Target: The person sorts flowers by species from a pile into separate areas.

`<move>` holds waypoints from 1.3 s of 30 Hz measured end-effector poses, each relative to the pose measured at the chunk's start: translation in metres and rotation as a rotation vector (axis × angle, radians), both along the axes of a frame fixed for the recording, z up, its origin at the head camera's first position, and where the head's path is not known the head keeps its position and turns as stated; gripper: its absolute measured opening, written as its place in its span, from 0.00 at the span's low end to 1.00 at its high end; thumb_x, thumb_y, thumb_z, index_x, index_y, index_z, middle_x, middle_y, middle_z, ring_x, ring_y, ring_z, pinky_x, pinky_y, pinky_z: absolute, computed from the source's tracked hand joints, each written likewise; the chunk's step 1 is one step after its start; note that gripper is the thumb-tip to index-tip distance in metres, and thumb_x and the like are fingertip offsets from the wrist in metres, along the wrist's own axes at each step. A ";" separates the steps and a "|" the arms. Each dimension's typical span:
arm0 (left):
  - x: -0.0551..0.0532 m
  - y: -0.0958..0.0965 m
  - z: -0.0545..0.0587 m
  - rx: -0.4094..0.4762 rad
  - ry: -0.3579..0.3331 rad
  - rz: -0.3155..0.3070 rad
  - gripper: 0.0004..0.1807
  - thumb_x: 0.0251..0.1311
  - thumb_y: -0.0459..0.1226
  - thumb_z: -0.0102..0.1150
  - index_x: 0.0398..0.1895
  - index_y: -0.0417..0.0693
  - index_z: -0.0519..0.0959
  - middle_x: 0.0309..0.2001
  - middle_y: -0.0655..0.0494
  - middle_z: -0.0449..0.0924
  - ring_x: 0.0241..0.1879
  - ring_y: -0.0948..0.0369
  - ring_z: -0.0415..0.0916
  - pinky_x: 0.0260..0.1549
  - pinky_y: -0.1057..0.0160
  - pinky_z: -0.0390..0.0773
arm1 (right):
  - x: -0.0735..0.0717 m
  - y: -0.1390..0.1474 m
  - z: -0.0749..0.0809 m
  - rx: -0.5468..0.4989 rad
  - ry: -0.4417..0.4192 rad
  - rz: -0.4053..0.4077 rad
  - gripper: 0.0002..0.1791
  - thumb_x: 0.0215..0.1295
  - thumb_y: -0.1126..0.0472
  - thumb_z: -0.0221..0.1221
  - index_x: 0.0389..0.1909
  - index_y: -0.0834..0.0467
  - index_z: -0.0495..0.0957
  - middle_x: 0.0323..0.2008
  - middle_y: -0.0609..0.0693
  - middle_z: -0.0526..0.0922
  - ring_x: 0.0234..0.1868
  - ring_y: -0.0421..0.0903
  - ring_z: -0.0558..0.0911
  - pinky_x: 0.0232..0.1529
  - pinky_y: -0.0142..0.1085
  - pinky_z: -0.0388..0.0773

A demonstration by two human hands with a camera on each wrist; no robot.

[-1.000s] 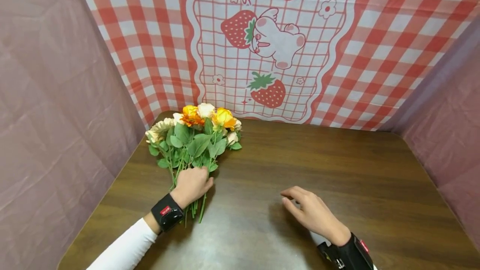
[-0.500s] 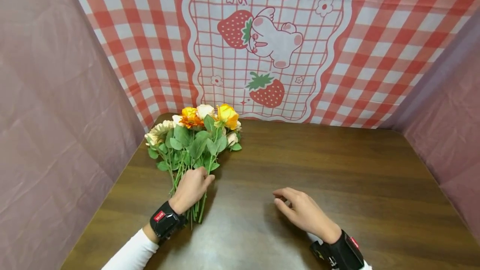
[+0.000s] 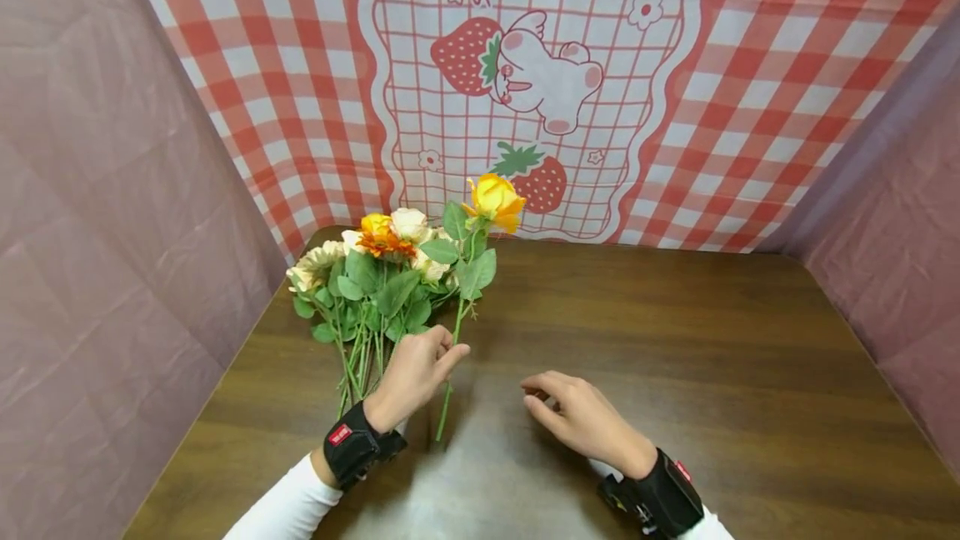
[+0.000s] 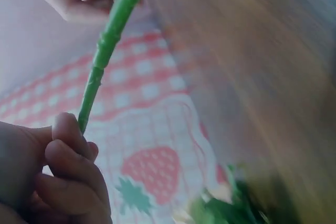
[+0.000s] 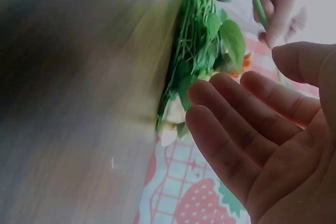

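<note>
My left hand (image 3: 414, 373) pinches the green stem (image 4: 107, 45) of a yellow rose (image 3: 497, 202) between thumb and fingers. The rose leans up and to the right, its leaves (image 3: 476, 273) below the bloom and its cut end pointing down toward me. Beside it, a bunch of flowers (image 3: 378, 290) lies on the table, with cream, white and orange blooms at the far end and bare stems toward me. To the right, my right hand (image 3: 581, 415) hovers over the table with relaxed, slightly bent fingers (image 5: 231, 140) and nothing in them.
The brown wooden table (image 3: 675, 332) runs back to a red and white checked cloth (image 3: 750, 107) with strawberry prints. Plain pinkish curtains (image 3: 112, 190) hang at both sides. The bunch takes up the table's back left.
My left hand has drawn the yellow rose up and to the right, away from the other flowers. The right hand has shifted left, closer to the left hand.
</note>
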State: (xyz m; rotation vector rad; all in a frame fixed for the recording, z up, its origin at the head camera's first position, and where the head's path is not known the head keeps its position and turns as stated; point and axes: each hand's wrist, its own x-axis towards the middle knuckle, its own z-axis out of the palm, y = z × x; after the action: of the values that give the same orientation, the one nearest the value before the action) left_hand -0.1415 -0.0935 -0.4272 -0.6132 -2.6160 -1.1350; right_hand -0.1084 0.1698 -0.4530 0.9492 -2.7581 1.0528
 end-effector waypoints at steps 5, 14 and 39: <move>0.006 0.027 0.008 0.125 -0.047 -0.119 0.07 0.66 0.38 0.63 0.32 0.45 0.77 0.19 0.57 0.80 0.17 0.67 0.76 0.12 0.70 0.67 | 0.001 -0.003 0.002 -0.139 -0.095 0.039 0.19 0.74 0.58 0.56 0.61 0.61 0.74 0.44 0.55 0.85 0.42 0.41 0.84 0.38 0.34 0.81; 0.013 0.058 0.015 0.155 -0.009 -0.270 0.06 0.67 0.37 0.61 0.34 0.44 0.77 0.22 0.56 0.82 0.18 0.73 0.71 0.16 0.74 0.68 | 0.005 -0.005 0.004 -0.340 -0.113 0.057 0.28 0.70 0.66 0.59 0.68 0.61 0.63 0.44 0.54 0.85 0.40 0.38 0.83 0.37 0.35 0.82; -0.008 0.020 0.035 -0.089 0.194 -0.104 0.03 0.66 0.38 0.61 0.36 0.49 0.81 0.28 0.61 0.85 0.24 0.69 0.78 0.25 0.72 0.76 | -0.010 0.038 0.008 -0.363 -0.118 -0.219 0.15 0.61 0.77 0.62 0.49 0.66 0.76 0.31 0.60 0.85 0.27 0.46 0.86 0.22 0.39 0.82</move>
State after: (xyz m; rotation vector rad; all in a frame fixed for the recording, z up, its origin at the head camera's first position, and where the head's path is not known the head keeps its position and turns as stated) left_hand -0.1499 -0.0734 -0.3925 -0.8424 -2.5041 -0.9381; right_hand -0.1181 0.2077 -0.4447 0.5399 -2.5462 1.5353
